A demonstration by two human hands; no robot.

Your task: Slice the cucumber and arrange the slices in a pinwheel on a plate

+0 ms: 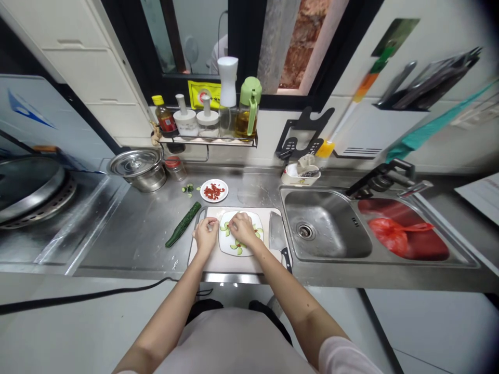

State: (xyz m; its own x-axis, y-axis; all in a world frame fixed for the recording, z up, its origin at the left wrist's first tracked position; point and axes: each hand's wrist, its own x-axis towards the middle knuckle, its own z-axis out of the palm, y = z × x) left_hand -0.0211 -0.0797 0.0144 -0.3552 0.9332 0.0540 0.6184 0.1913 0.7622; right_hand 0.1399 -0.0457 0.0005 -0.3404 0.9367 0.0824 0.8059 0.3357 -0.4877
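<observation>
A white square plate (225, 243) lies on a pale cutting board (234, 262) at the counter's front edge. Thin cucumber slices (237, 248) are arranged on the plate. My left hand (205, 232) rests at the plate's left rim with its fingers curled and pinched together; what they hold is too small to make out. My right hand (242, 228) hovers over the plate's middle, fingertips pinched down among the slices. A cleaver (276, 236) lies on the board's right side, and a cucumber half (183, 224) lies on the counter to the left.
A small dish of red bits (214, 190) and cucumber scraps (188, 189) sit behind the board. A lidded steel pot (137, 168) stands at the left, a stove (31, 195) beyond it. A double sink (327, 228) on the right holds a red bag (393, 234). Bottles (234, 106) line a shelf.
</observation>
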